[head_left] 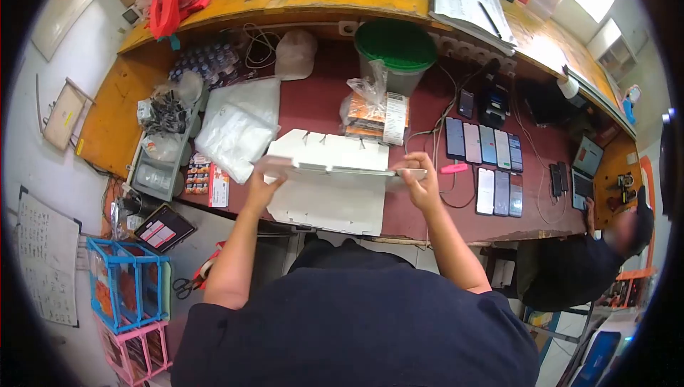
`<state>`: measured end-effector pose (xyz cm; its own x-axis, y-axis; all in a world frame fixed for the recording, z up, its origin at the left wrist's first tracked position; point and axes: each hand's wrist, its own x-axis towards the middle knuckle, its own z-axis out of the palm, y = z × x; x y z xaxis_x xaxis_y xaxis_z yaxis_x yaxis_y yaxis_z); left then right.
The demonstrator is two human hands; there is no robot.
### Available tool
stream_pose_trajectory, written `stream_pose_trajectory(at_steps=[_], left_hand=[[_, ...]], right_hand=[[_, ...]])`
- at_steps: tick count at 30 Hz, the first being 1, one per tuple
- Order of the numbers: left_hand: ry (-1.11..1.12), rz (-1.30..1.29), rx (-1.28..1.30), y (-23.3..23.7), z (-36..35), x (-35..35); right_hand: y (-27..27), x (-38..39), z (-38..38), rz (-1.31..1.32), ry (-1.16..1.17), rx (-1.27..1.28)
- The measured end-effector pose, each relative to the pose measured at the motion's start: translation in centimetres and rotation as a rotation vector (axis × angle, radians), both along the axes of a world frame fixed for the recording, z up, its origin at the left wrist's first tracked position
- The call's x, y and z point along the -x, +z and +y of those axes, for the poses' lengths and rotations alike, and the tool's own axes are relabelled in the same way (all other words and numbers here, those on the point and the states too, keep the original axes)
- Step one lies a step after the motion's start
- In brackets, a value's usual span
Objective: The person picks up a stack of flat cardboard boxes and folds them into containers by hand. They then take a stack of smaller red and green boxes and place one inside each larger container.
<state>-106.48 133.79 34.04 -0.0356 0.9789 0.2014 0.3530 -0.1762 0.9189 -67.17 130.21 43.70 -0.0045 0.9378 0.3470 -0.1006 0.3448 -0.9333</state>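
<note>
A white sheet of cardboard (pixel 329 202) with small slots and folded flaps lies at the table's front edge, with its raised middle fold running from side to side. My left hand (pixel 265 186) grips the left end of that fold, fingers partly behind the board. On the other side my right hand (pixel 420 179) pinches the fold's right end between thumb and fingers. Just behind the cardboard stands an orange box wrapped in clear plastic (pixel 372 112) with a white label. To its left are white plastic bags (pixel 239 127), close to my left hand.
Several phones (pixel 484 191) lie in rows at the right, near a pink marker-like object (pixel 454 169) and cables. A green-lidded bucket (pixel 395 48) stands at the back. A grey organizer (pixel 162 166) is at left. Another person (pixel 581 266) sits at a laptop (pixel 587 162) on the right.
</note>
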Motion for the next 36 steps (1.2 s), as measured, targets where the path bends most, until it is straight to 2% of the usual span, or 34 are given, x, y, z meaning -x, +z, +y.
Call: stream_pose_trajectory(at_steps=[1, 3, 4, 6, 7, 9, 11, 12, 13, 14, 16, 18, 20, 22, 24, 25, 27, 28, 29, 30, 31, 32, 34, 36], left_hand=[[0.015, 0.002, 0.001, -0.5, -0.7, -0.2], [0.081, -0.167, -0.242, 1.3, -1.4, -2.3], [0.088, -0.163, -0.241, 1.2, -1.3, -2.3], [0.037, -0.419, -0.144, -0.1, -0.9, -2.3], [0.027, -0.403, -0.099, -0.6, -0.5, -2.4], [0.009, -0.398, -0.098, -1.5, 0.4, -2.6], [-0.008, -0.392, -0.097, -1.9, 1.2, -3.3], [0.088, -0.409, -0.113, -1.6, 1.6, -4.1], [0.182, -0.424, -0.127, -1.2, 2.0, -4.6], [0.175, -0.423, -0.123, 0.2, 2.3, -4.7], [0.165, -0.282, -0.060, 4.3, 3.5, -4.6], [0.208, -0.179, -0.092, 7.0, 5.1, -4.4], [0.236, 0.260, 0.044, 11.8, 6.6, -4.5], [0.183, 0.429, 0.084, 13.4, 9.2, -5.2], [0.264, 0.956, -0.328, 12.1, 10.2, -6.7], [0.138, 0.880, -0.326, 11.7, 10.4, -7.1], [-0.063, 0.590, -0.263, 12.3, 7.3, -9.7], [-0.272, 0.452, -0.027, 11.9, 4.5, -10.7], [-0.409, 0.542, 0.234, 12.2, 0.8, -12.2], [-0.534, 0.654, 0.027, 8.1, -2.5, -12.6], [-0.555, 0.928, 0.019, 7.9, -6.3, -13.6], [-0.529, 0.979, 0.040, 6.4, -9.1, -13.9], [-0.463, 0.932, 0.066, 4.7, -11.1, -14.1], [-0.332, 0.838, 0.009, 3.4, -11.0, -13.7]], right_hand=[[-1.5, 0.3, -0.1, 0.090, 0.008, 0.093], [-3.8, 0.5, 0.0, 0.129, 0.024, 0.007], [-4.8, 0.4, -0.4, 0.165, 0.024, -0.071], [-6.6, 0.5, -1.4, 0.194, -0.049, -0.027], [-8.0, 0.2, -1.7, 0.115, -0.094, 0.084], [-7.9, -0.2, -2.1, 0.045, -0.105, 0.334], [-8.3, 0.1, -1.0, 0.021, -0.133, 0.274], [-7.6, 0.6, -0.4, 0.003, -0.159, 0.221], [-6.8, 0.6, 0.2, -0.092, -0.215, 0.278], [-5.6, 1.1, 0.6, -0.090, -0.222, 0.281], [-4.0, 1.8, 1.5, 0.119, -0.196, 0.308], [-3.9, 2.2, 1.1, 0.103, -0.161, 0.358], [-3.1, 3.7, 0.1, 0.382, -0.069, 0.587], [-4.7, 5.0, -1.3, 0.657, 0.112, 0.785], [-6.7, 7.1, -2.6, 0.826, 0.142, 0.867], [-7.8, 8.2, -2.5, 0.821, 0.148, 0.870], [-9.8, 9.9, -3.0, 0.919, -0.047, 0.949], [-10.3, 10.1, -3.0, 0.937, -0.071, 1.029], [-10.5, 10.4, -3.5, 0.884, -0.089, 0.997], [-10.3, 10.6, -3.8, 0.830, -0.102, 0.962], [-9.7, 10.6, -3.7, 0.829, -0.102, 0.969], [-8.8, 10.8, -3.6, 0.852, -0.109, 0.993], [-8.7, 11.2, -4.0, 0.880, -0.116, 1.034], [-8.4, 11.0, -4.3, 0.819, -0.030, 0.930]])
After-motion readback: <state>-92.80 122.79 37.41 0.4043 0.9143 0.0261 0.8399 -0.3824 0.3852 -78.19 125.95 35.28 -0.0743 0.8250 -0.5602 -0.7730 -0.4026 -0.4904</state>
